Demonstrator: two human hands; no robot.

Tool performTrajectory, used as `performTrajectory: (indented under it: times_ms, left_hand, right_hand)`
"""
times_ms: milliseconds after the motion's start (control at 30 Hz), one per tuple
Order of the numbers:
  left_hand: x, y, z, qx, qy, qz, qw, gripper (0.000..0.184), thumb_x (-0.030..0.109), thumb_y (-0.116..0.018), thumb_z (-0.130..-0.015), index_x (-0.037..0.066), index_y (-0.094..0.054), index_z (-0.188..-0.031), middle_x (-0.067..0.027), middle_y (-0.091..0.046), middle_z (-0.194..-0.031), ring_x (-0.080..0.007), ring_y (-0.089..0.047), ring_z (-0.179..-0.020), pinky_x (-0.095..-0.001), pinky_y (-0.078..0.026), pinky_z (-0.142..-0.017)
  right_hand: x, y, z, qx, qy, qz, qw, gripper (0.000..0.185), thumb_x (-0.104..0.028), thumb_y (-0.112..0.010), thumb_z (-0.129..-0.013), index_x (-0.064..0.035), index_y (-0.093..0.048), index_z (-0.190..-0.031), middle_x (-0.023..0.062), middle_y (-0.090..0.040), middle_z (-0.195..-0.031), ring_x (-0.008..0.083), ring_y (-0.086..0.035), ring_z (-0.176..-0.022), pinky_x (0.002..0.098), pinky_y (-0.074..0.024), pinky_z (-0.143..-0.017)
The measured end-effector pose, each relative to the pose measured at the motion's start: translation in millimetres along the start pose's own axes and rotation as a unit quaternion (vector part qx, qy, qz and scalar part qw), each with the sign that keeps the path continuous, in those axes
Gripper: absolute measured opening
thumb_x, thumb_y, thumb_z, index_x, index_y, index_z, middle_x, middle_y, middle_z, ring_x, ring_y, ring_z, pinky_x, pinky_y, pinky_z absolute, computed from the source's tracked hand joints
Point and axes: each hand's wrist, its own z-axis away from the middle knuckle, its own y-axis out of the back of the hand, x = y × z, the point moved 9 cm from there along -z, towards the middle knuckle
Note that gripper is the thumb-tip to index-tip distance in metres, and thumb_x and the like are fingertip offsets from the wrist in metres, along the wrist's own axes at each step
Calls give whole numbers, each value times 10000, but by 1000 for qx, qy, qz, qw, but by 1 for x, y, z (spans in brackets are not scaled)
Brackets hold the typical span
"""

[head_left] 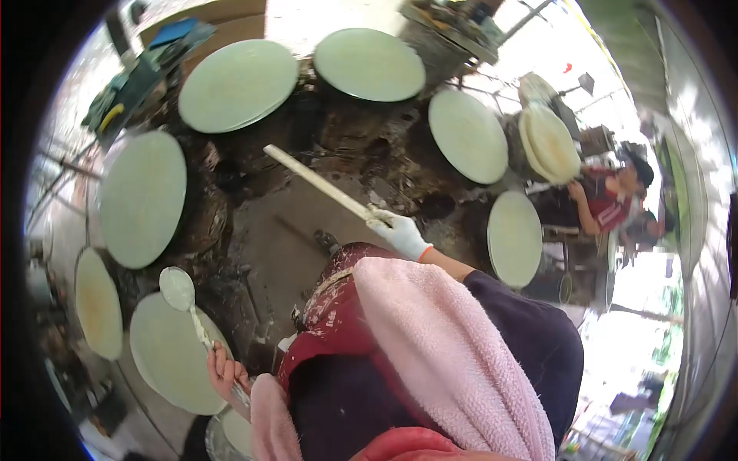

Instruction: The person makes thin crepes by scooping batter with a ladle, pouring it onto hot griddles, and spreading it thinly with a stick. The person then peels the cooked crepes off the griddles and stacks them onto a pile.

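Observation:
My left hand (226, 372) is bare and closed around the handle of a ladle (177, 289). The ladle's bowl and handle are smeared with pale batter, and it hangs over the edge of a round plate (171, 357) covered in a pale layer. In a white glove, my right hand (397, 233) grips one end of a long flat wooden stick (317, 182). The stick's far end points up and left, towards the middle of the ring of plates. Pale crust clings to the stick near the glove.
Around me stand several more round pale plates, among them one at the left (143, 200), one at the back (369, 64) and one at the right (514, 238). A pink towel (438, 323) hangs over my shoulder. Another person (603, 196) is at the right, near folded pale sheets (547, 143).

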Motion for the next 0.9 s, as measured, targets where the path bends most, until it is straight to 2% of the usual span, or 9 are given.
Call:
performTrajectory:
  times_ms: [233, 300, 400, 467, 600, 667, 733, 800, 900]
  left_hand:
    - [-73, -63, -31, -105, 100, 41, 989, 352, 215, -316, -1065, -64, -419, -1252, 27, -364, -667, -48, -303, -405, -246, -254, -441]
    - [-99, -85, -31, -138, 121, 98, 978, 361, 216, -315, -1063, -71, -418, -1257, 30, -360, -664, -53, -305, -408, -251, -267, -462]
    - [-123, -87, -15, -103, 43, 149, 982, 367, 209, -315, -1057, -74, -423, -1264, 33, -361, -653, -58, -336, -418, -258, -305, -497]
    - [-149, -101, 14, -91, -2, 184, 979, 345, 202, -327, -1052, -56, -455, -1241, 37, -375, -651, -57, -342, -385, -231, -300, -467]
    - [-180, -85, 92, 26, -184, 137, 973, 331, 191, -343, -1049, -78, -471, -1191, 44, -391, -637, -42, -361, -327, -209, -265, -368]
    - [-192, -70, 115, 103, -260, 119, 953, 330, 178, -347, -1049, -98, -472, -1179, 41, -395, -632, -39, -374, -316, -208, -248, -334]
    - [-210, -47, 163, 129, -312, 116, 934, 313, 171, -360, -1047, -93, -489, -1157, 46, -393, -628, -28, -357, -309, -199, -220, -310]
    - [-221, -33, 201, 176, -377, 119, 902, 306, 171, -363, -1047, -79, -487, -1172, 51, -396, -624, -26, -368, -320, -199, -244, -320]
    - [-238, 0, 248, 170, -434, 201, 862, 294, 194, -387, -1040, -55, -497, -1150, 57, -395, -618, -18, -376, -334, -212, -267, -339]
  right_hand:
    - [78, 85, 40, 134, -98, 44, 985, 472, -371, -637, -914, -70, -598, -1276, 133, -688, -1147, 183, -665, -1003, 305, -491, -876]
    - [92, 75, 38, 129, -23, 35, 991, 499, -395, -627, -913, -74, -586, -1293, 181, -672, -1113, 249, -676, -990, 324, -498, -849]
    - [70, 45, 4, -12, -2, 1, 1000, 473, -358, -630, -920, -71, -594, -1294, 171, -677, -1147, 186, -676, -996, 283, -483, -845]
    - [112, -1, -29, -84, 26, -165, 982, 401, -294, -637, -939, -22, -637, -1234, 28, -683, -1057, 74, -592, -926, 234, -460, -831]
    - [70, -55, -65, -320, 6, -47, 946, 410, -257, -565, -977, -10, -580, -1304, -4, -627, -1074, 53, -540, -924, 206, -429, -846]
    - [27, -86, -70, -436, -45, -189, 879, 522, -270, -616, -943, -8, -505, -1381, -72, -517, -810, -2, -367, -643, 155, -321, -560]
    - [-17, -120, -45, -511, 49, -93, 853, 523, -268, -649, -914, 9, -535, -1344, -44, -586, -825, 29, -485, -663, 211, -397, -565]
    - [-29, -172, -45, -500, 271, 12, 823, 457, -279, -663, -895, -14, -594, -1260, 26, -644, -831, 127, -584, -674, 294, -454, -592]
    - [-99, -217, 22, -484, 411, 177, 752, 353, -298, -647, -895, -55, -649, -1151, 123, -684, -867, 252, -651, -738, 350, -509, -685]
